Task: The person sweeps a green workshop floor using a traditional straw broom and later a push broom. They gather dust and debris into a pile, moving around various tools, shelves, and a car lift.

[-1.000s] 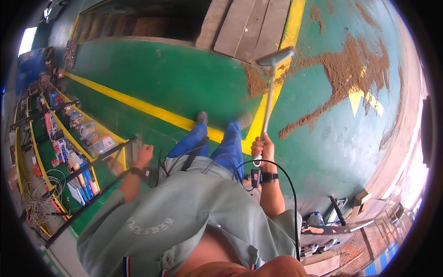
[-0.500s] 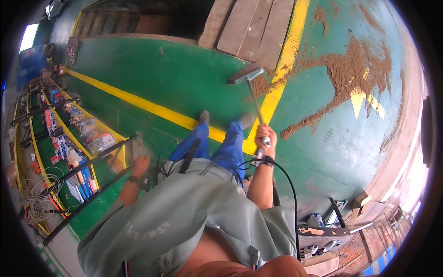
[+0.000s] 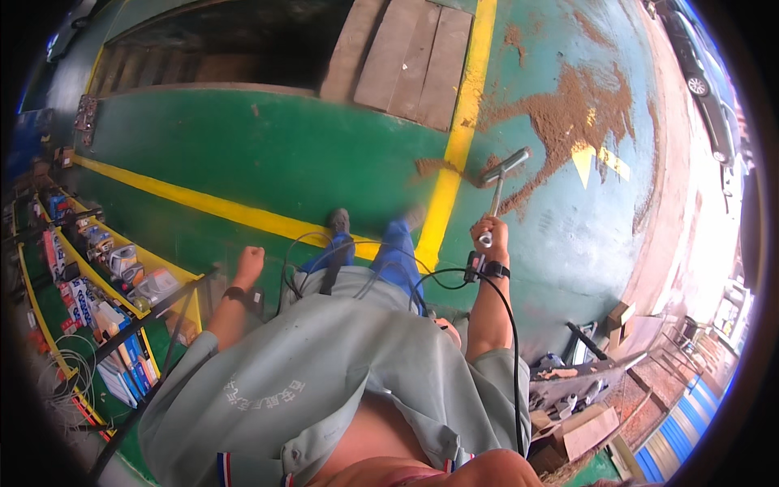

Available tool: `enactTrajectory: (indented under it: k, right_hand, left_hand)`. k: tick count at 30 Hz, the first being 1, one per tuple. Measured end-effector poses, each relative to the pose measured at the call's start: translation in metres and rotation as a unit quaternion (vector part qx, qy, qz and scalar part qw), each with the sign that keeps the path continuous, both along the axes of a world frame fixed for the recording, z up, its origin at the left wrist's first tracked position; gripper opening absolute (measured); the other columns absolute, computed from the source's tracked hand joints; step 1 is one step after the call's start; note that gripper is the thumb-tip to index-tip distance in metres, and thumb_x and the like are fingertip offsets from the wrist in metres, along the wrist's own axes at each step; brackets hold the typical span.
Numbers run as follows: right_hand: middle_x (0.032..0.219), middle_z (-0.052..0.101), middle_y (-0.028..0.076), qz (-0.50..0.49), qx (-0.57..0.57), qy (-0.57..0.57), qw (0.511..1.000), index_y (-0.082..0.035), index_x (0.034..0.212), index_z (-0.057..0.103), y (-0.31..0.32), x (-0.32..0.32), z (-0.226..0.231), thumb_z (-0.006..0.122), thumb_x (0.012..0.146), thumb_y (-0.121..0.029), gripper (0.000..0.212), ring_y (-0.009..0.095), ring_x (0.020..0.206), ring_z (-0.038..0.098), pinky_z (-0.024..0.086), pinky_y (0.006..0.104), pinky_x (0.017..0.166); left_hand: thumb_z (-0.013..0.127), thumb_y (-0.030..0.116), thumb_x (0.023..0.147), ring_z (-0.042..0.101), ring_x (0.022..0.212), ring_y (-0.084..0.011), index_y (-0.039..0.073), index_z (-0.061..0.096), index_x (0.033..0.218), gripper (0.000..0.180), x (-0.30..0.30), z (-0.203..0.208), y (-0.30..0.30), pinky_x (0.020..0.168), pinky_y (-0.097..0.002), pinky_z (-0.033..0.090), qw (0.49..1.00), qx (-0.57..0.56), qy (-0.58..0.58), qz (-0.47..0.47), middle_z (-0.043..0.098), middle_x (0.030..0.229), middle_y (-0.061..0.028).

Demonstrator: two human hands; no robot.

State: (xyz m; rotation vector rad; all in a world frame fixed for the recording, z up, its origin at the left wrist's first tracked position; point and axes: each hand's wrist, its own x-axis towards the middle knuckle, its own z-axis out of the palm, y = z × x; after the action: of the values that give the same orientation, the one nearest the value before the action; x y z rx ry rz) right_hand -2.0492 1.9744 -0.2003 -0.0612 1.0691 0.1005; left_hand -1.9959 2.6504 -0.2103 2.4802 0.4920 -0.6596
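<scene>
My right hand (image 3: 492,232) is wrapped round the metal handle of a broom (image 3: 505,168) with a wide T-shaped head. The handle's end pokes out of my fist toward me. Over the floor to the front right, the broom's head sits between the yellow line and a spread of brown sawdust-like material (image 3: 560,109). Whether it touches the floor I cannot tell. My left hand (image 3: 251,264) hangs at my left side, curled into a fist with nothing seen in it. A black cable runs past my right wrist, which wears a strapped device.
A yellow shelf rack (image 3: 134,280) with boxes and bottles stands on my left. Ahead, a dark sunken pit (image 3: 219,49) opens in the green floor, partly covered by wooden boards (image 3: 414,61). Cardboard boxes (image 3: 588,430) lie behind right. Parked cars (image 3: 704,89) show far right.
My right hand and the broom have swung right, the head crossing from left of the yellow line to its right. My view has shifted too. My left fist has come slightly forward.
</scene>
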Motion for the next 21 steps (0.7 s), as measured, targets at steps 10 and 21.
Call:
enactTrajectory:
  k: [10, 21]
  right_hand:
    - [0.056, 0.038, -0.007, 0.304, -0.155, 0.097, 0.935, -0.012, 0.072, 0.041, 0.148, -0.081, 0.135, 0.047, 0.093, -0.021, 0.024, 0.005, 0.043, 0.037, 0.033, 0.0207, 0.037]
    - [0.060, 0.044, -0.006, 0.185, 0.203, 0.027, 0.961, -0.006, 0.079, 0.043, 0.126, -0.058, 0.017, 0.046, 0.091, -0.013, 0.014, 0.003, 0.044, 0.045, 0.039, 0.0169, 0.038]
  left_hand:
    - [0.048, 0.033, 0.086, 0.059, 0.053, -0.0311, -0.002, 0.059, 0.066, 0.041, -0.025, -0.025, 0.071, 0.054, -0.0402, 0.048, 0.984, 0.034, 0.173, -0.039, 0.059, 0.057, -0.0150]
    - [0.055, 0.029, 0.086, 0.063, 0.085, -0.0394, -0.005, 0.064, 0.082, 0.035, 0.001, 0.024, -0.005, 0.075, -0.0423, 0.048, 0.996, 0.022, 0.042, -0.072, 0.065, 0.083, -0.0236]
